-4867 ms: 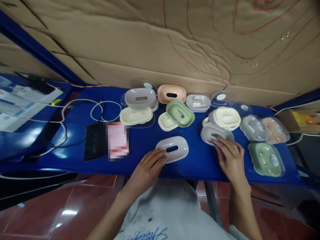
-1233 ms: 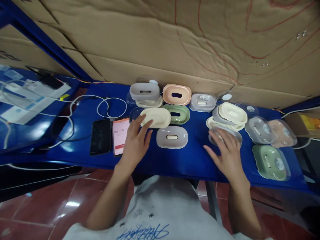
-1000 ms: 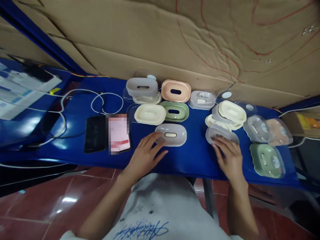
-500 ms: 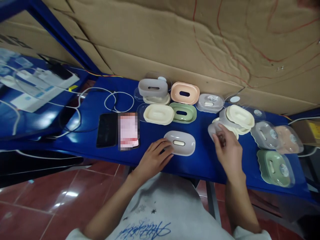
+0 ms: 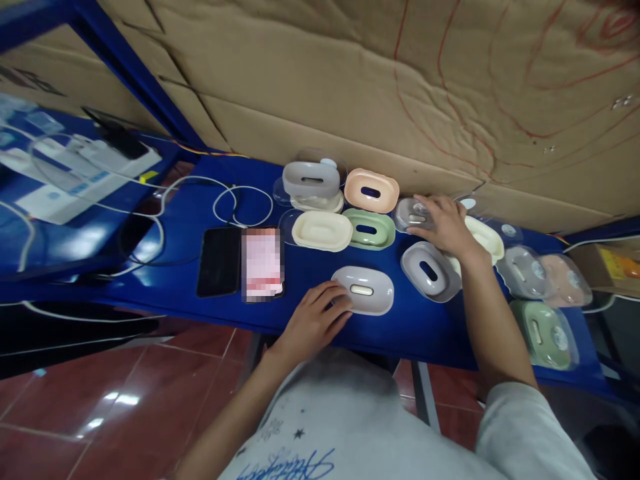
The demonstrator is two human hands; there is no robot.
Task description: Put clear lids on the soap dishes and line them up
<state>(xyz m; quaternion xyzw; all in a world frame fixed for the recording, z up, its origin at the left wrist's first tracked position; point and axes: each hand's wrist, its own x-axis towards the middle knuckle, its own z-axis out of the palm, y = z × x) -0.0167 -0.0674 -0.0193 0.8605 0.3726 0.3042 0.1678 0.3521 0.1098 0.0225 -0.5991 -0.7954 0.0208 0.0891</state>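
A shallow grey oval soap dish (image 5: pixel 375 301), with a pale bar in its centre slot, lies on the blue table. My left hand (image 5: pixel 320 312) grips its left end, fingers curled over the rim. Farther back, my right hand (image 5: pixel 446 225) has its thumb and fingers closed around a grey soap dish with a clear lid (image 5: pixel 406 215); the hand covers its right part. Between the two hands, nearer me, a grey dish with an open slot (image 5: pixel 417 283) sits tilted against something pale. A cream dish (image 5: pixel 483 235) is partly behind my right wrist.
Green (image 5: pixel 383 237), peach (image 5: pixel 357 190) and cream (image 5: pixel 320 233) dishes stand at the back. Lidded dishes, one of them green (image 5: pixel 543 347), are on the right. Left of my hand lie a black phone (image 5: pixel 219 263) and a lit phone (image 5: pixel 261 263). White cables (image 5: pixel 187 179) run leftward.
My right hand has let go of the grey slotted dish, which now lies nearer the middle, and has moved back and left onto the lidded grey dish. My left hand stays at its dish.
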